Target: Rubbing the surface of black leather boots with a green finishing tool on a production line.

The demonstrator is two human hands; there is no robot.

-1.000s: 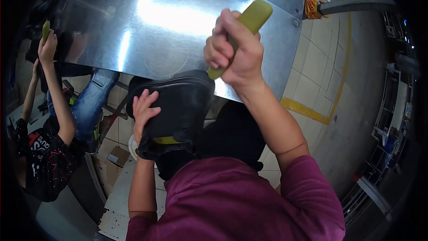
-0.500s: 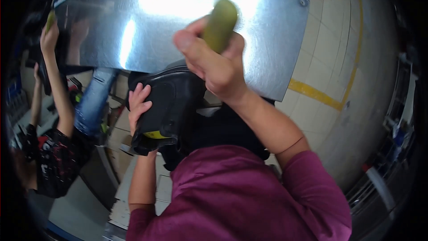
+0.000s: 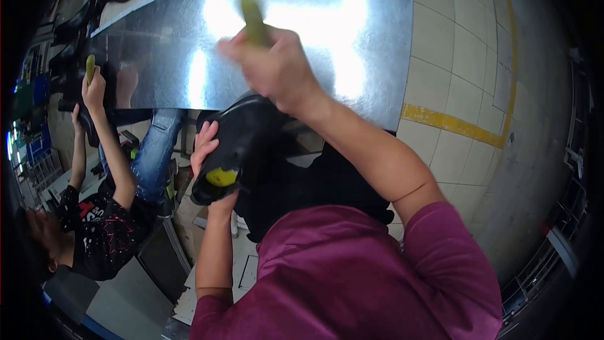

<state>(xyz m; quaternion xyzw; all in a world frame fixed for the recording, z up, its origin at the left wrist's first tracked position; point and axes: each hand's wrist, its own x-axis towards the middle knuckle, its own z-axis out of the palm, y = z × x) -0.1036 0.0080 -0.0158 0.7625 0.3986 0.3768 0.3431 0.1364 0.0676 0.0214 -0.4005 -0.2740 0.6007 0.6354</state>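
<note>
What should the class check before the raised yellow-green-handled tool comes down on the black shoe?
1. Left hand steadies the black shoe with a yellow patch: ok.
2. Right hand has a closed grip on the yellow-green tool handle: ok.
3. Tool's working end visible: cannot tell, hidden and blurred.
4. Left fingers clear of the strike spot: cannot tell.
5. Co-worker's raised hand away from the shoe: ok.

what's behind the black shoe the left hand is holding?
Behind the black shoe stands a shiny metal sheet. The right hand grips a yellow-green handle above it. The left hand steadies its side; the tool's working end is hidden.
</note>
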